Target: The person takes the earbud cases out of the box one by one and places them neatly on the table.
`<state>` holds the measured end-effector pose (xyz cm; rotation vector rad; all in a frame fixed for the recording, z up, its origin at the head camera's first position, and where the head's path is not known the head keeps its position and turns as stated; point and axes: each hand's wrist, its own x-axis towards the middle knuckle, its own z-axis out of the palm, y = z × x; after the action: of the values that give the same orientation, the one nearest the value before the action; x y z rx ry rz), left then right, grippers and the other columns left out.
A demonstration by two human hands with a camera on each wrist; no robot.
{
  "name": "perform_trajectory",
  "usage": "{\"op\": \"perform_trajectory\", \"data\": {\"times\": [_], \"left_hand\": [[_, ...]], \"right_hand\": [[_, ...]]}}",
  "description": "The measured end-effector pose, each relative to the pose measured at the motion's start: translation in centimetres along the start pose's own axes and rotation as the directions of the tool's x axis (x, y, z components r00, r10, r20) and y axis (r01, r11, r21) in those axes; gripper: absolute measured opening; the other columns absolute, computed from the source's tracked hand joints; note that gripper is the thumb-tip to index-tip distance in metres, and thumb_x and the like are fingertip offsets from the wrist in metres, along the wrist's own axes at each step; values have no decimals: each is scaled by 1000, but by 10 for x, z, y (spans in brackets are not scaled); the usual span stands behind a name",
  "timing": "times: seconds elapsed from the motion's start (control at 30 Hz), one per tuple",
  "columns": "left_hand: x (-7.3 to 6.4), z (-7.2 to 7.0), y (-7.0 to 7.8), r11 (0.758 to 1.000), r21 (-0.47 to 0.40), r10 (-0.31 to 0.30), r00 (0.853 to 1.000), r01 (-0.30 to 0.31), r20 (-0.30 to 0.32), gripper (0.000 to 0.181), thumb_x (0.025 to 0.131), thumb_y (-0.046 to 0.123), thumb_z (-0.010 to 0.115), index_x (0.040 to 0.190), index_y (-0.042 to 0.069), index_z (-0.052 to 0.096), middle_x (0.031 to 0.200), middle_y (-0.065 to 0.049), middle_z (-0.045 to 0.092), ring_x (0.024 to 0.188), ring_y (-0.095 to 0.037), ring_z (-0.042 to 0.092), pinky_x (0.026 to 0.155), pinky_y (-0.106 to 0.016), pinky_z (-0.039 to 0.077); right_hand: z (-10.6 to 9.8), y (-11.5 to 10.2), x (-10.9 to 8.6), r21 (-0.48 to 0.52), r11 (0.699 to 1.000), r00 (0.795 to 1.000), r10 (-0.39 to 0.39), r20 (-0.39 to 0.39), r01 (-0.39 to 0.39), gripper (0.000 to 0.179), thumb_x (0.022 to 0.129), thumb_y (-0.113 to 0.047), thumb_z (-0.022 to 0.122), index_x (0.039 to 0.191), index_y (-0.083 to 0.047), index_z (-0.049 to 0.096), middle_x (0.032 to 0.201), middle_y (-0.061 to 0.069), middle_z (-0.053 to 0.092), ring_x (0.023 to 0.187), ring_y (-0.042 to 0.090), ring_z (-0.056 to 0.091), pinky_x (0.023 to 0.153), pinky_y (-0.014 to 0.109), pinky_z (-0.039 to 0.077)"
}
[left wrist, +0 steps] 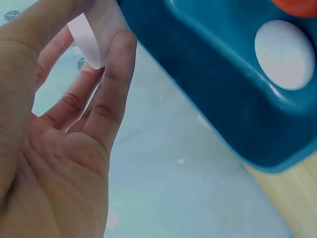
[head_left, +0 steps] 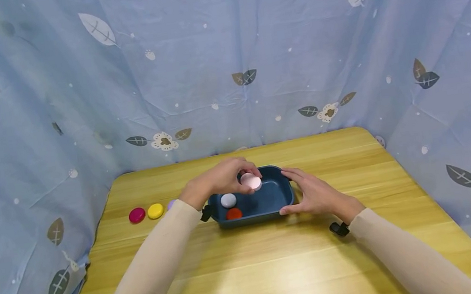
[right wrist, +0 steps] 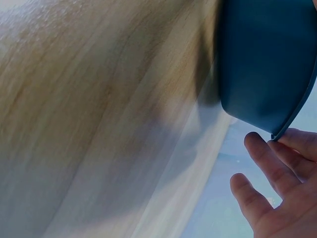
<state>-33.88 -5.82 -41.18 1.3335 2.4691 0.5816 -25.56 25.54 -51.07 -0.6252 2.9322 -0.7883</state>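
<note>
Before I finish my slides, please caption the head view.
Left hand pinches a pale pink disc over the blue tray, which the right hand touches.

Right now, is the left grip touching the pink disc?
Touching. The left wrist view shows it: the left grip pinches the pink disc, a fingertip against it.

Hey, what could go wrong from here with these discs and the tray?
The pale pink disc could slip, since the left hand holds it only in a pinch. The blue tray might shift if the right hand, touching its end, pushes. The left sleeve could nudge the lilac disc, partly hidden beside it.
</note>
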Motion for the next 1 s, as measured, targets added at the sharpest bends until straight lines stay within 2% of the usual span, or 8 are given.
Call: {"op": "perform_trajectory", "data": {"times": [0.27, 0.47, 0.77, 0.93, 1.0], "left_hand": [[-28, -10, -3, 1000, 6, -11, 996, 12, -92, 35, 100, 21, 94, 133, 18, 84, 128, -7, 78, 110, -22, 67, 94, -35, 61], [-55, -16, -11, 999, -8, -33, 987, 32, -160, 33, 98, 16, 95, 130, 15, 83, 125, -9, 78, 107, -24, 68, 86, -32, 65], [-98, -18, -32, 992, -27, -130, 961, 127, -242, 35, 96, 14, 98, 128, 14, 83, 124, -9, 77, 104, -23, 71, 82, -30, 68], [-124, -15, -43, 981, -28, -195, 946, 194, -258, 33, 97, 14, 97, 127, 16, 83, 124, -9, 76, 103, -22, 70, 82, -31, 67], [-133, -12, -47, 979, -22, -200, 944, 202, -263, 32, 98, 14, 96, 126, 15, 83, 122, -9, 76, 102, -21, 69, 82, -31, 67]], "right_hand": [[0, 1, -1, 9, 1000, 1000, 3, -10, -3, 128, 87, -80, 92, 182, -11, 40, 188, 14, 41, 166, 45, 53, 131, 71, 49], [1, 2, -1, 2, 1000, 1000, -12, -15, 12, 127, 88, -79, 91, 182, -10, 40, 189, 15, 40, 167, 47, 51, 131, 72, 48], [4, 5, -3, 14, 1000, 1000, -1, -13, 1, 126, 89, -80, 89, 183, -12, 38, 189, 14, 39, 169, 48, 49, 131, 73, 47], [3, 4, -2, 12, 1000, 1000, -4, -10, 4, 127, 89, -81, 88, 183, -12, 38, 189, 15, 39, 168, 48, 49, 131, 73, 47], [3, 4, -2, 13, 1000, 1000, -6, -11, 6, 127, 89, -81, 89, 183, -13, 38, 189, 15, 38, 169, 48, 49, 131, 73, 48]]}}
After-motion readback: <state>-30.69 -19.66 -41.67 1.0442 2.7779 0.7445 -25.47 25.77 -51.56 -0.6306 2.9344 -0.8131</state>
